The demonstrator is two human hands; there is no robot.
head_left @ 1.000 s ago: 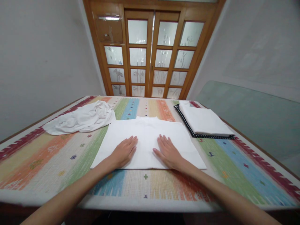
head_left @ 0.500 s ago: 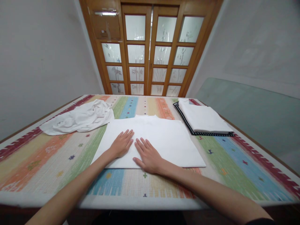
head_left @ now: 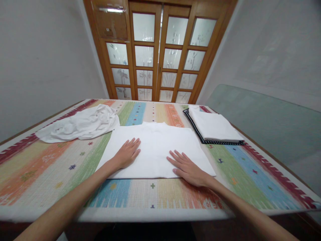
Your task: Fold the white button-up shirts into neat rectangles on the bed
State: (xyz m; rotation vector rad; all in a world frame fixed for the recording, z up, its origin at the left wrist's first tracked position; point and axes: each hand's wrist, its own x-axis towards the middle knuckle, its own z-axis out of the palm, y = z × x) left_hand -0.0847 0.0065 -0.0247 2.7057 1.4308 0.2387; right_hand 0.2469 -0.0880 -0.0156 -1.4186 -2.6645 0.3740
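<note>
A white garment (head_left: 154, 144), perhaps a shirt, lies folded and flat on the table in front of me, a small collar-like edge at its far side. My left hand (head_left: 127, 153) rests palm down on its left half, fingers stretched out. On the right half lies my right hand (head_left: 188, 167), flat with fingers spread, its heel near the garment's front edge. Neither hand grips anything.
A crumpled white cloth (head_left: 82, 124) lies at the left. At the right is a stack of folded white cloth (head_left: 215, 126) over a black piece with white marks (head_left: 213, 142). A striped tablecloth (head_left: 72, 180) covers the table. Wooden glazed doors (head_left: 156, 43) stand behind.
My right hand has slid to the right across the white garment, away from my left hand. The left hand has stayed nearly in place. The whole view has shifted slightly.
</note>
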